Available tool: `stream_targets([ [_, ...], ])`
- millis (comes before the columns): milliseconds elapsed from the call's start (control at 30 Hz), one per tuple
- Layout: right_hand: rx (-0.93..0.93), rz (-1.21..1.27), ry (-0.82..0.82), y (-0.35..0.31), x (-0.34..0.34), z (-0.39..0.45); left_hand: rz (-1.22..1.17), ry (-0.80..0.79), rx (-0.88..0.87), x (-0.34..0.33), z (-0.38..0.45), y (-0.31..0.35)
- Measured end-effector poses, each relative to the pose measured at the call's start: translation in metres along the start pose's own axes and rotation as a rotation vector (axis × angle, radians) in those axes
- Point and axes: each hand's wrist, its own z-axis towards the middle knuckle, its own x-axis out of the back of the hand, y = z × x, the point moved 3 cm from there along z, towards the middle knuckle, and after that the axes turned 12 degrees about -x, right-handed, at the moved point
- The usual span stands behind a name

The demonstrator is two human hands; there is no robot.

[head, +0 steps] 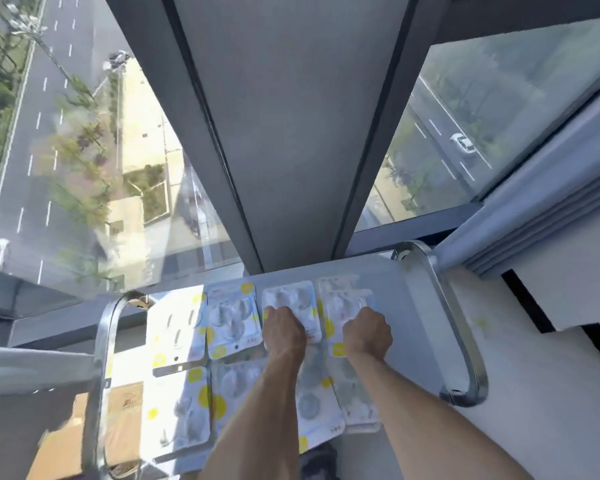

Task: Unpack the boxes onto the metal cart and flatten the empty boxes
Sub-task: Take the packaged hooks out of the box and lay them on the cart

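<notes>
Head view, looking down onto the cart (pixel 409 306), parked against a window with a street far below. Two chrome handles: one (pixel 103 358) at the cart's left end, one (pixel 459 327) at its right end. Blister packs laid flat in rows across the cart top, white cards with yellow dots, long axes running from the near edge toward the window. Nearest the left handle, a sunlit pack (pixel 174 327); beside it, toward the middle, a second pack (pixel 232 320). More packs in the near row, partly under the forearms.

Left hand (pixel 284 329) at the middle of the cart, fingers curled down onto the near end of a pack (pixel 291 299) in the far row; pressing or gripping its edge, hard to tell which, blur hiding the fingertips. Right hand (pixel 367 332) closer to the right handle, knuckles up, fingers bent over the edge of another pack (pixel 347 303), which overlaps one beneath. Both packs extending away from the hands toward the window, so any nudge to square them goes along their long axis, away from the body.

A brown box (pixel 118 417) outside the cart, below the left handle, only partly seen; left hand the nearer one to it. Probably still to be flattened, though whether empty cannot be told.

Bare cart top remaining toward the right handle.
</notes>
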Motion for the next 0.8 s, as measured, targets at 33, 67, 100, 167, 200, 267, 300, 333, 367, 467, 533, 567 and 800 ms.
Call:
stream_targets([
  [33, 0.009, -0.003, 0.001, -0.01, -0.002, 0.01, 0.002, -0.008, 0.011, -0.003, 0.01, 0.0],
  [67, 0.015, -0.01, 0.006, -0.018, -0.005, 0.02, 0.009, -0.022, 0.02, -0.008, 0.019, 0.0],
  [100, 0.021, -0.021, 0.009, -0.024, -0.008, 0.029, 0.017, -0.036, 0.027, -0.013, 0.026, 0.0],
  [167, 0.038, -0.045, -0.001, -0.032, -0.015, 0.044, 0.031, -0.043, 0.05, -0.025, 0.035, -0.005],
  [200, 0.051, -0.059, -0.017, -0.035, -0.021, 0.051, 0.042, -0.038, 0.062, -0.031, 0.04, -0.007],
  [267, 0.071, -0.086, -0.056, -0.038, -0.031, 0.062, 0.051, -0.025, 0.082, -0.039, 0.045, -0.009],
  [300, 0.072, -0.095, -0.072, -0.037, -0.035, 0.066, 0.047, -0.021, 0.087, -0.04, 0.047, -0.008],
  [333, 0.07, -0.106, -0.091, -0.036, -0.038, 0.068, 0.043, -0.023, 0.097, -0.041, 0.048, -0.007],
  [367, 0.068, -0.118, -0.106, -0.034, -0.04, 0.07, 0.043, -0.022, 0.106, -0.041, 0.048, -0.007],
  [467, 0.088, -0.167, -0.114, -0.032, -0.037, 0.07, 0.063, -0.019, 0.137, -0.036, 0.045, -0.004],
  [533, 0.116, -0.186, -0.089, -0.033, -0.031, 0.067, 0.075, -0.018, 0.187, -0.034, 0.04, -0.004],
  [567, 0.141, -0.188, -0.072, -0.034, -0.026, 0.065, 0.077, -0.018, 0.208, -0.033, 0.036, -0.003],
  [800, 0.379, -0.26, -0.071, -0.06, -0.004, 0.016, 0.119, 0.125, 0.247, 0.011, 0.0, 0.001],
])
